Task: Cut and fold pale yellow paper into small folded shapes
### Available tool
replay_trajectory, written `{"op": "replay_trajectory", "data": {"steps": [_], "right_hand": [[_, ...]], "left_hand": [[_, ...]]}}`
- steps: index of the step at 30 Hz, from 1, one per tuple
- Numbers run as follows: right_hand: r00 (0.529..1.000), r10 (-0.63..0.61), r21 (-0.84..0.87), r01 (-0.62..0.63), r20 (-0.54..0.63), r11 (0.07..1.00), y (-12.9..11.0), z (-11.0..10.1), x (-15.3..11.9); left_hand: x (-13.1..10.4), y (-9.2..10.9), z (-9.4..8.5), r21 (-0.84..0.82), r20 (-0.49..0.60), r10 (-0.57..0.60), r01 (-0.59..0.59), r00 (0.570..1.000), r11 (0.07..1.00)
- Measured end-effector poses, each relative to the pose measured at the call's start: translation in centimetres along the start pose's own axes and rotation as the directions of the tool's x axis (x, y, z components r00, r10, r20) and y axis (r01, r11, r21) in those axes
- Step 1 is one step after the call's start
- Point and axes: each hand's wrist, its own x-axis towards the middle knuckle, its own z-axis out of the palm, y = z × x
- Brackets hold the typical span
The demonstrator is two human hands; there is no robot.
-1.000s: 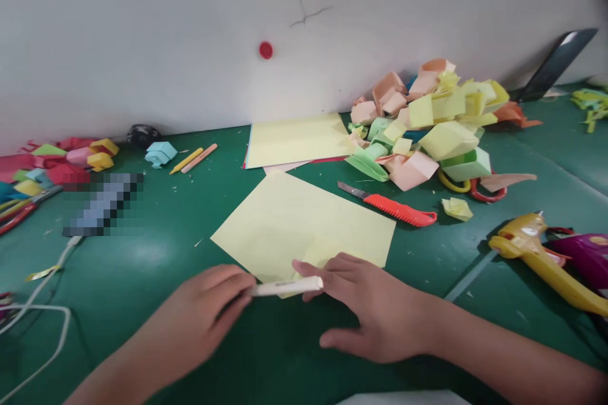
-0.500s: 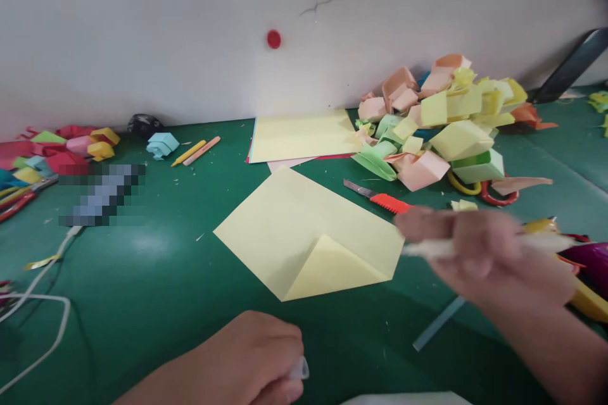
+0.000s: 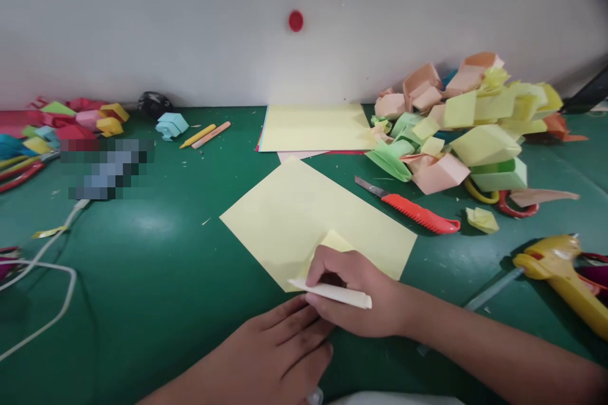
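A pale yellow sheet point(image 3: 294, 215) lies turned like a diamond on the green table, its near right corner folded in. Over that fold, my right hand point(image 3: 356, 285) is closed on a white pen point(image 3: 344, 295), whose tip points left near the sheet's front corner. My left hand point(image 3: 289, 342) rests on the table just in front of the sheet, its fingertips touching or nearly touching my right hand. The fingers of my left hand are stretched out; a clear piece point(image 3: 314, 396) shows partly beneath it.
An open-bladed red cutter point(image 3: 420, 212) lies right of the sheet. Behind it are heaped folded papers point(image 3: 489, 145). A yellow glue gun point(image 3: 560, 272) sits at the right, a cable point(image 3: 71, 278) at the left, and stacked paper point(image 3: 316, 128) by the wall.
My right hand has moved left with the pen, from the sheet's right side onto its folded corner. My left hand has opened from a closed grip. The view has shifted slightly.
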Motion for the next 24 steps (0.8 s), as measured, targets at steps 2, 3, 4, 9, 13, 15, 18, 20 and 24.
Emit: {"op": "replay_trajectory", "data": {"steps": [2,3,4,9,13,15,18,20,24], "right_hand": [[0.998,-0.056,-0.070,0.054,-0.024,0.996,0.7,0.3,0.0],[0.995,-0.092,-0.109,0.088,-0.032,0.990,0.9,0.3,0.0],[0.992,-0.126,-0.147,0.120,-0.030,0.982,1.0,0.3,-0.1],[0.966,-0.231,-0.275,0.255,0.118,0.927,0.7,0.2,0.1],[0.949,-0.278,-0.329,0.312,0.148,0.891,0.7,0.2,0.2],[0.944,-0.291,-0.341,0.327,0.154,0.881,0.8,0.2,0.2],[0.941,-0.300,-0.333,0.336,0.156,0.881,0.9,0.2,0.2],[0.941,-0.300,-0.318,0.336,0.157,0.886,0.8,0.2,0.2],[0.937,-0.303,-0.312,0.345,0.175,0.885,0.6,0.1,0.3]], "left_hand": [[-1.0,0.0,-0.1,0.027,-0.067,-0.044,0.046,0.997,0.999],[-1.5,0.1,-0.1,0.035,-0.109,-0.088,0.093,0.990,0.995],[-1.9,0.2,0.0,0.039,-0.152,-0.136,0.143,0.979,0.989],[-3.3,0.8,0.5,0.049,-0.259,-0.235,0.255,0.937,0.966],[-3.2,1.0,0.6,0.033,-0.253,-0.234,0.250,0.939,0.968],[-3.1,1.0,0.5,0.006,-0.237,-0.227,0.236,0.945,0.972],[-2.9,0.8,0.4,-0.029,-0.226,-0.222,0.221,0.949,0.975],[-2.9,0.8,0.4,-0.031,-0.227,-0.217,0.215,0.949,0.976],[-2.8,0.8,0.3,-0.030,-0.215,-0.238,0.237,0.947,0.971]]}}
